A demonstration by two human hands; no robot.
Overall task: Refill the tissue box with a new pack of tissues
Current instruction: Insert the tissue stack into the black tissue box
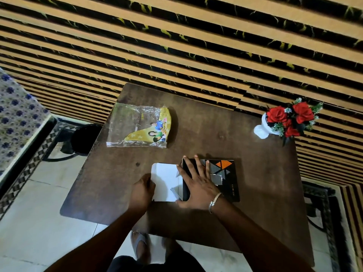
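A black tissue box [224, 177] with orange and grey triangles lies flat on the brown table [245, 150], its open end facing left. A white stack of tissues [167, 180] sticks out of that end. My left hand [142, 190] grips the stack's left edge. My right hand [198, 183] lies spread on the box's open end, thumb at the near corner, fingers over the top. An empty clear and yellow plastic tissue wrapper [139, 125] lies farther back on the left.
A white vase with red flowers [282, 120] stands at the table's back right corner. A black round bin [84, 139] sits on the floor to the left. A striped wall rises behind the table. My feet show below the near edge.
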